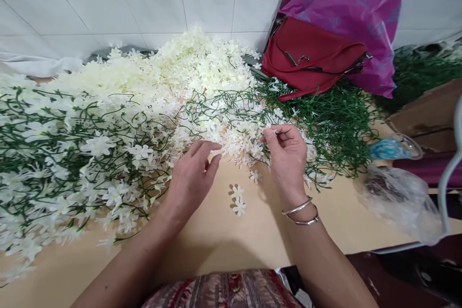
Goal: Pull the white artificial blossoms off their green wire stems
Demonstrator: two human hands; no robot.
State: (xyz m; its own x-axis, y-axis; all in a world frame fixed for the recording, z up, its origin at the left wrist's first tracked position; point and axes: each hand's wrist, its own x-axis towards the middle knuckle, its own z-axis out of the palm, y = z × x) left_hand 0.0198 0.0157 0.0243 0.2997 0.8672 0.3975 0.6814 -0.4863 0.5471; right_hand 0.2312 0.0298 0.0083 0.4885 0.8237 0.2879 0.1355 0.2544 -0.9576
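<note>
My right hand (288, 154), with two silver bangles on its wrist, pinches a small white artificial flower (269, 129) between thumb and fingers; the fingers partly cover it. My left hand (195, 166) is beside the pile with thumb and forefinger apart, and nothing shows between them. Under and ahead of both hands lie loose white petal pieces (212, 127) and green wiry stems (234, 101). A few single white flowers (237, 192) rest on the tabletop between my arms.
Stemmed white flowers (97, 147) spread along the left, with a cream blossom heap (195, 57) against the tiled wall. Bare green stems (335, 120) lie at right, below a red handbag (310, 53) and a purple plastic bag (361, 5). A clear plastic bag (400, 197) sits near the right edge.
</note>
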